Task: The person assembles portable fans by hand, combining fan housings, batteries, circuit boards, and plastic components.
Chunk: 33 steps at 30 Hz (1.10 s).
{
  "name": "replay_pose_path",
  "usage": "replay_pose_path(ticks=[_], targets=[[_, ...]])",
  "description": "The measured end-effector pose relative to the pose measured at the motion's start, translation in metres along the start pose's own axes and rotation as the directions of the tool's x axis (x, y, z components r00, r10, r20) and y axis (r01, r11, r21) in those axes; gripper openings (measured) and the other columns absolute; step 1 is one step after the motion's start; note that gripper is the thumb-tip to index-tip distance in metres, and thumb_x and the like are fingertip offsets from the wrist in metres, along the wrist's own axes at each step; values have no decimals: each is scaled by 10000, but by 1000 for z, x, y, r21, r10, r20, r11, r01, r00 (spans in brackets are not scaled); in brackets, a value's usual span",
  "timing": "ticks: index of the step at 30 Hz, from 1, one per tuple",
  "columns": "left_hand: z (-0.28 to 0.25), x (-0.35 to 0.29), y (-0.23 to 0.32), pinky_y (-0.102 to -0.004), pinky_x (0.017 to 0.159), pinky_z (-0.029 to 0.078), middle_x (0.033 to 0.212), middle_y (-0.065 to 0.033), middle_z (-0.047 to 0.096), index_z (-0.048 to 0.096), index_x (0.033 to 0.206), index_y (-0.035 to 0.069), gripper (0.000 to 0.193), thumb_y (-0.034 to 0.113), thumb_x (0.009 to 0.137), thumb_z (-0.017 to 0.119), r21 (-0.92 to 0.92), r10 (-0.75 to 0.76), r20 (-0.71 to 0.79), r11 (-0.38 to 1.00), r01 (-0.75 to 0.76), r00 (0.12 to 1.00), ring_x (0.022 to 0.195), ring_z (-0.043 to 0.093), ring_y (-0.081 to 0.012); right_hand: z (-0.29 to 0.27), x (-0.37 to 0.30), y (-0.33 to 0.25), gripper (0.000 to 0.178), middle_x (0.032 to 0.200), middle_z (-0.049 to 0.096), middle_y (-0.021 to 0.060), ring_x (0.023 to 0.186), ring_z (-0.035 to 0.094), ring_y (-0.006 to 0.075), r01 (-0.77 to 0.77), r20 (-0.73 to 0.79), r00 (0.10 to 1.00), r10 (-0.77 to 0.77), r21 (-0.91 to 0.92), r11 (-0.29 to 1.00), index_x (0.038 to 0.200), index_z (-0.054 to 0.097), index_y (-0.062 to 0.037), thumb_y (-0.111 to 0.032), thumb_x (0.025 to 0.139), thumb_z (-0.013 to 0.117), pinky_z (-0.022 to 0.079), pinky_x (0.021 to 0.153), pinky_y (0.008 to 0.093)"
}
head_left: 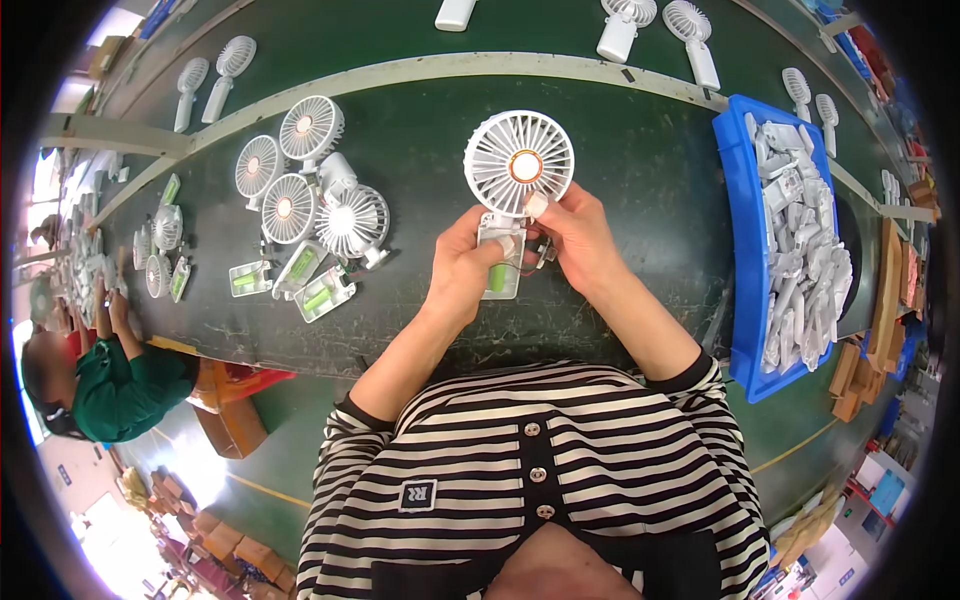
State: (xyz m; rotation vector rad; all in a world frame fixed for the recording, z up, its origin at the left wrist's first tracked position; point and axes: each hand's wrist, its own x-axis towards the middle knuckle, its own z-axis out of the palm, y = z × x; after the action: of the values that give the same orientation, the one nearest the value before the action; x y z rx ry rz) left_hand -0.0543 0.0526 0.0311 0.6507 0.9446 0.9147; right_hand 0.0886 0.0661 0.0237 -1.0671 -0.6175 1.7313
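1. The left hand (462, 262) gripped the fan (490, 150) by its open handle (508, 288), thumb in front.
2. The right hand (585, 238) was half curled, thumb at the fan's lower rim; whether it gripped, I could not tell.
3. The fan was over the bench (640, 150).
4. Most left fingers were hidden; the white bit (537, 205) at the right thumb was unclear.
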Motion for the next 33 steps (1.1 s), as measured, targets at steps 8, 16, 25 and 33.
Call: replay_pose_path(ticks=[8,16,25,33], targets=[[5,-3,-3,-266,594,501,839,-92,631,533,978,-38,211,118,837,547,313,151,-23,940,-136,988,672,611,-134,-8,-1,-1,271,831,581,29,677,501,96,12,56,998,-13,12,1000,983,556,-21,-183,786,644,440,608,246],[7,-3,-3,-250,546,491,764,-91,624,537,947,-36,213,164,877,528,364,229,-27,909,-204,973,608,594,-126,-3,-3,-7,215,830,581,38,660,503,99,40,94,995,-44,41,998,961,560,-10,-161,814,602,430,558,234],[-10,6,16,-305,501,503,715,-119,593,539,926,-16,248,226,885,508,-91,-38,-170,996,23,985,551,570,-182,-29,-13,1,357,1080,535,125,984,506,314,573,561,472,-679,-781,-247,1001,579,-37,-82,651,633,387,872,435],[-13,6,-8,-299,494,512,750,-127,597,531,953,-48,234,130,906,386,-55,-129,-52,991,126,990,554,593,-192,2,-7,2,256,1015,564,72,922,537,241,704,679,305,-668,-633,-322,825,598,-63,-112,580,654,374,845,466]])
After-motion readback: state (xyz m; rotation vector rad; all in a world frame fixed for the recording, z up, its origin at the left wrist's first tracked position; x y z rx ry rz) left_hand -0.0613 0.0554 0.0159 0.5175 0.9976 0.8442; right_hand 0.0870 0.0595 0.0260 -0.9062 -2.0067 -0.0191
